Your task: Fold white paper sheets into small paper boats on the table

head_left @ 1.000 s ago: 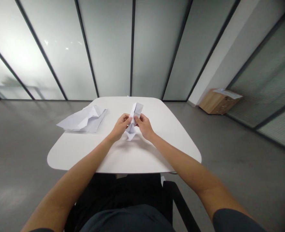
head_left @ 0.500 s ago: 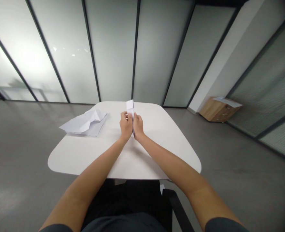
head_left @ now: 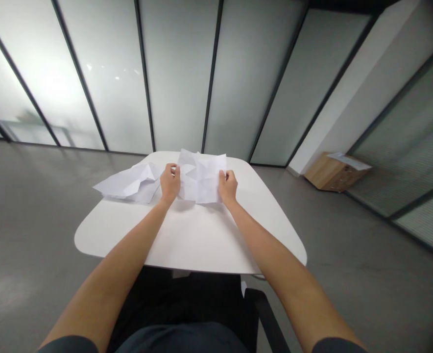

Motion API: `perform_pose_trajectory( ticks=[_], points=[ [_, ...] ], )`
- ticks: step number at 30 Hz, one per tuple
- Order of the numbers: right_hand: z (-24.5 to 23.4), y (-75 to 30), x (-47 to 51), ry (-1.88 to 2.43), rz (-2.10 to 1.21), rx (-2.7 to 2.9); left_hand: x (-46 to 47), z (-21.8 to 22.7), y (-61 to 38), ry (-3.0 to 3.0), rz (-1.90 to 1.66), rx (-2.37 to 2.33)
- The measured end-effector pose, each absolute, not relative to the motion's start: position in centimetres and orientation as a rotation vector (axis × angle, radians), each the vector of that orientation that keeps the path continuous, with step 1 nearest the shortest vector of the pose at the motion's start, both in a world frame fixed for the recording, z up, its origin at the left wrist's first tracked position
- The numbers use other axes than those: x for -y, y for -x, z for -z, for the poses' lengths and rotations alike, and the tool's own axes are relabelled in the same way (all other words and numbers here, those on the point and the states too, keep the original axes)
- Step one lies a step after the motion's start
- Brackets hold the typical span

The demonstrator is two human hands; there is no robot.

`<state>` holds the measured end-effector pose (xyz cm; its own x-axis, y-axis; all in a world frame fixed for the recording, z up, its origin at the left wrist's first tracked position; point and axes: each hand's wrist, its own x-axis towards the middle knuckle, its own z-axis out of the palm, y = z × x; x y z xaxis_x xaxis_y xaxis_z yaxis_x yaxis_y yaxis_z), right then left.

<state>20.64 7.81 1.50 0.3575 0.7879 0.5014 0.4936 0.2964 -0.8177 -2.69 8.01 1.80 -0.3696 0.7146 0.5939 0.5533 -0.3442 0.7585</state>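
Note:
A creased white sheet of paper [head_left: 206, 179] is spread between my two hands, upright above the far half of the white table [head_left: 198, 240]. My left hand [head_left: 170, 182] pinches its left edge, the thumb lying on the near face. On the opposite edge, my right hand [head_left: 228, 185] grips the paper the same way. Fold lines cross the sheet, and its upper left part is bent. Just left of my left hand lies a pile of crumpled white paper [head_left: 128, 182] on the table.
A wooden cabinet [head_left: 332, 172] with papers on top stands on the floor at the right. Frosted glass panels [head_left: 180, 73] form the wall behind the table. A black chair armrest [head_left: 266, 316] is close by my right side.
My hands have moved apart, left and right. The paper, a narrow folded strip between them before, is now opened out into a wide sheet.

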Motion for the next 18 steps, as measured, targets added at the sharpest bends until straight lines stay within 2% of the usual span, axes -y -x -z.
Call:
perform_pose_trajectory(
  ticks=[12, 18],
  points=[
    [1.2, -25.0, -10.3, 1.465, -0.285, 1.281, -7.0, -1.5, 7.2, -1.685, -1.662, -1.900],
    [-3.0, -23.1, -13.7, 1.414, -0.209, 1.413, -4.7, -5.8, 10.2, -1.913, -1.661, -1.861]
  ],
)
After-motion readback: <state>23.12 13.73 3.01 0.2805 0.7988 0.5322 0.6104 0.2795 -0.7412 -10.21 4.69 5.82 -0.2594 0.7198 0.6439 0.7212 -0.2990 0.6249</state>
